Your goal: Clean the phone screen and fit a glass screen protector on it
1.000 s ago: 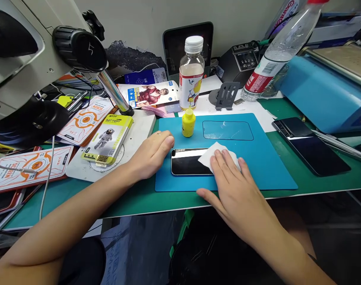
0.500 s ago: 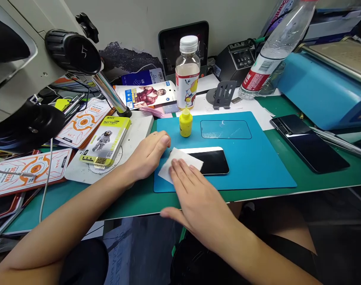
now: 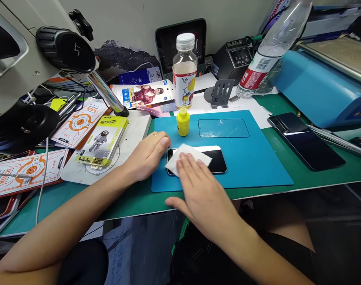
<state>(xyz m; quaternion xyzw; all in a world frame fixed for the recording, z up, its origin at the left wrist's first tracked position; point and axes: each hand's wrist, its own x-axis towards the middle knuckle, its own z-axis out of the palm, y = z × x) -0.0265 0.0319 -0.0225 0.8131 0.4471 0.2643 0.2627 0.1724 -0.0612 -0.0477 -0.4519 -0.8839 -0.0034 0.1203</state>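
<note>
A smartphone (image 3: 219, 161) with a black screen and pale frame lies flat on the blue mat (image 3: 257, 170). My right hand (image 3: 204, 194) presses a white wipe (image 3: 183, 152) onto its left part. The fingers lie flat and close together, with the thumb held out to the side. My left hand (image 3: 149, 156) is closed at the phone's left end, thumb uppermost; the curled fingertips are hidden, and I cannot tell whether they grip anything. Behind the phone stand a small yellow bottle (image 3: 183, 122) and, lying flat, a clear black-edged screen protector (image 3: 223, 128).
A white-capped drink bottle (image 3: 185, 75), a grey phone stand (image 3: 222, 94) and a leaning water bottle (image 3: 263, 59) are at the back. To the right lie a dark phone (image 3: 314, 148) and a blue machine (image 3: 320, 79). A microscope (image 3: 67, 51) and battery box (image 3: 103, 140) occupy the left.
My right hand has slid the wipe to the right and slightly away from me across the phone. The phone's left end now shows more. My left hand stays beside the phone.
</note>
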